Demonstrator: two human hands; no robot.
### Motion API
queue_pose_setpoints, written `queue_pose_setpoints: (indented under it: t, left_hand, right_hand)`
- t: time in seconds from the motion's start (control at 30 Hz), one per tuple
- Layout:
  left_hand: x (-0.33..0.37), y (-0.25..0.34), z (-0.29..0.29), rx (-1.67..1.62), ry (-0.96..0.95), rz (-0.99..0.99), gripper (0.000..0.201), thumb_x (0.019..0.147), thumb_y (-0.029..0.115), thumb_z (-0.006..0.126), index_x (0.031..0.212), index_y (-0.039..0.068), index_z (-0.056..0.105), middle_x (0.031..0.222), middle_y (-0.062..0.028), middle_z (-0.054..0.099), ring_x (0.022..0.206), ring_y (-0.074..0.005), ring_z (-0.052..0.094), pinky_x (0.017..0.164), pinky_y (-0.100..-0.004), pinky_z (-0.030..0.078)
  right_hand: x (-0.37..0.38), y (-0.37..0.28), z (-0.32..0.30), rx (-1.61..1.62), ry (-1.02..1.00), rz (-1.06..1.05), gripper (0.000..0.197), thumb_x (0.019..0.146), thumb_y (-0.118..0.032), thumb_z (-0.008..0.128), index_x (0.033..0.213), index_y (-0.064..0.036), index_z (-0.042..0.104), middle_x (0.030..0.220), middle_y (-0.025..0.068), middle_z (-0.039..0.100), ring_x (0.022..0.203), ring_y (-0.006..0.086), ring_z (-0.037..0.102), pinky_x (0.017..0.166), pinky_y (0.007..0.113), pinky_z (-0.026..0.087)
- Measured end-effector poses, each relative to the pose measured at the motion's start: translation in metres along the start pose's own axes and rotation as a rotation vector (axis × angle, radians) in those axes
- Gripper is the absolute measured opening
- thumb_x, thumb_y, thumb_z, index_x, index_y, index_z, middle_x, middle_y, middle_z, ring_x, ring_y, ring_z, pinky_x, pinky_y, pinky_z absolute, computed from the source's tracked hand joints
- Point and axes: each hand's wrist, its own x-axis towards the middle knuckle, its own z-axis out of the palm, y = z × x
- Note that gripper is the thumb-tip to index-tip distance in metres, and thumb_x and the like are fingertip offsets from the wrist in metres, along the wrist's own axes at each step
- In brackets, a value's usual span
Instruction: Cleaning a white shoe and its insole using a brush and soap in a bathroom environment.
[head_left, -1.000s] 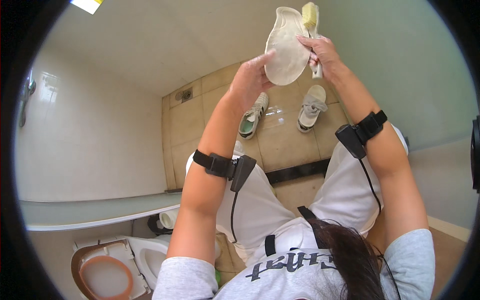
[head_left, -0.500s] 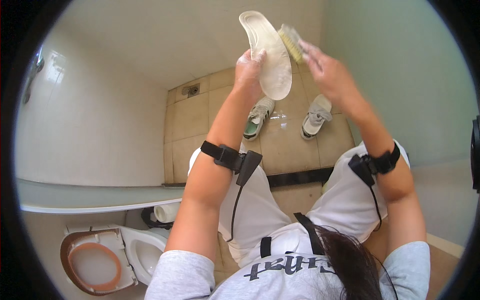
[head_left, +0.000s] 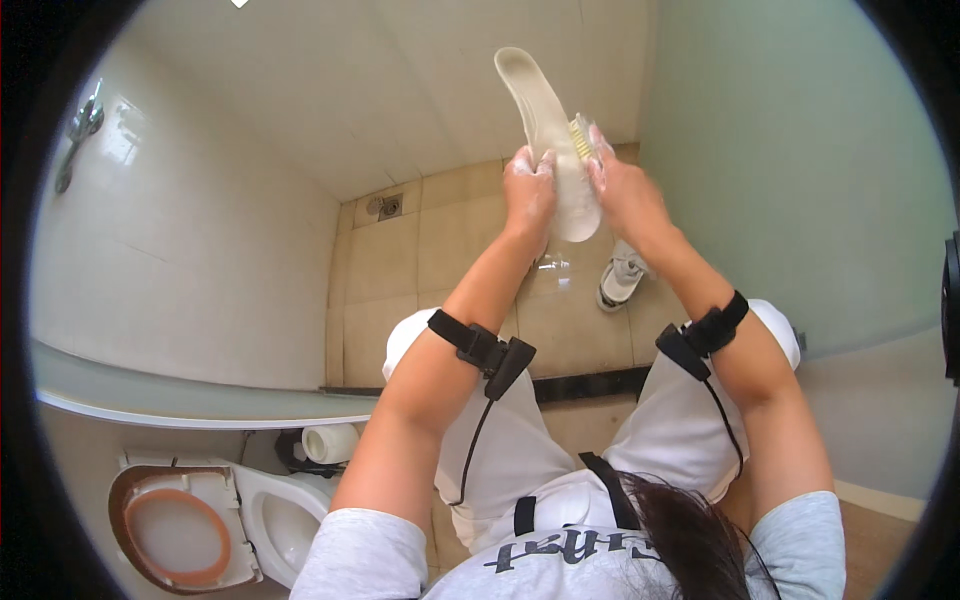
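Observation:
My left hand [head_left: 530, 196] is closed on a cream-white shoe insole [head_left: 548, 122], thumb on its upper face, and holds it up at a slant over the tiles. My right hand [head_left: 632, 200] grips a scrubbing brush [head_left: 580, 138] whose pale yellow bristles touch or nearly touch the insole's right edge. White suds cling to the fingers of both hands. Below the right wrist, a white shoe [head_left: 620, 282] with a grey cloth-like piece over it stands on the floor. The other shoe is almost wholly hidden behind my left forearm.
Beige tiles [head_left: 375, 262] carry a floor drain [head_left: 390, 207] in the far left corner. A frosted panel [head_left: 800, 180] rises at the right. A black sill [head_left: 590, 386] crosses before my knees. At lower left are a toilet [head_left: 255, 510] and a white cylinder [head_left: 330, 442].
The insole and both hands sit lower in the picture, the left hand also farther right. The brush has come closer in against the insole's edge. The left shoe has become covered by my forearm.

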Motion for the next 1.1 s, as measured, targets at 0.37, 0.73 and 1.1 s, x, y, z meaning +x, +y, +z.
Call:
queue_pose_setpoints:
  t: [0.37, 0.73, 1.1]
  left_hand:
    - [0.013, -0.006, -0.001, -0.154, 0.278, 0.098, 0.024, 0.091, 0.020, 0.061, 0.086, -0.003, 0.059, 0.076, -0.0095, 0.061, 0.068, -0.0168, 0.049, 0.065, -0.0349, 0.044]
    - [0.039, -0.017, -0.016, -0.695, 0.150, -0.083, 0.035, 0.096, 0.031, 0.054, 0.114, 0.001, 0.053, 0.098, -0.0075, 0.063, 0.080, -0.0152, 0.060, 0.070, -0.0302, 0.051]
    - [0.024, -0.010, 0.014, -0.811, -0.138, -0.227, 0.043, 0.099, 0.043, 0.040, 0.118, 0.006, 0.050, 0.105, -0.0085, 0.062, 0.089, -0.0210, 0.062, 0.078, -0.0346, 0.054]
  right_hand:
    - [-0.050, -0.050, -0.001, 0.095, -0.131, -0.058, 0.054, 0.098, -0.028, 0.040, 0.146, -0.0105, 0.025, 0.085, 0.0298, 0.062, 0.081, 0.0467, 0.059, 0.073, 0.054, 0.044]
    - [-0.059, -0.052, 0.012, 0.043, -0.076, -0.178, 0.054, 0.098, -0.025, 0.041, 0.147, -0.0146, 0.024, 0.077, 0.0274, 0.063, 0.071, 0.0460, 0.060, 0.065, 0.051, 0.046]
    - [-0.014, -0.035, -0.006, -0.036, 0.058, -0.148, 0.053, 0.099, -0.030, 0.036, 0.148, -0.0157, 0.022, 0.078, 0.0274, 0.063, 0.072, 0.0459, 0.060, 0.067, 0.053, 0.047]
